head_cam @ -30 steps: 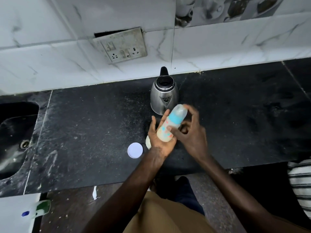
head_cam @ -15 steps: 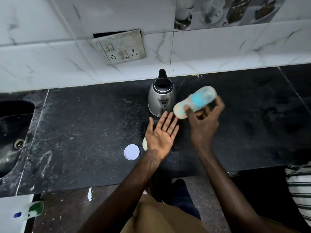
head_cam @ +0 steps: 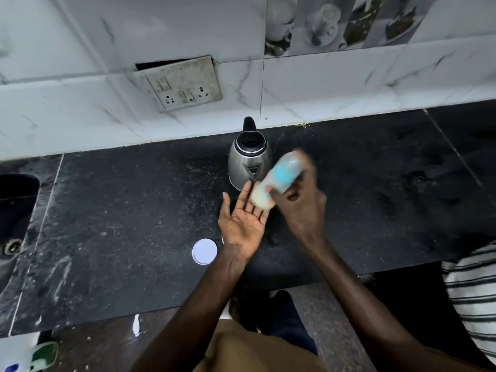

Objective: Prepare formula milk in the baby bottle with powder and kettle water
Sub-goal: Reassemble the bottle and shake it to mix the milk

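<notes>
Now, with your right hand (head_cam: 300, 208) wrapped round the baby bottle (head_cam: 279, 181), tipped above the table (head_cam: 120, 210) just in front of the kettle (head_cam: 249, 162), tap its bottom on your flat, open left hand (head_cam: 243, 224) and shake hard, making sure the top is tight so no milk spills.

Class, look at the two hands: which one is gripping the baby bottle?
The right hand, its fingers curled round the tilted baby bottle. The left hand is open, palm up, at the bottle's lower end, gripping nothing.
</notes>
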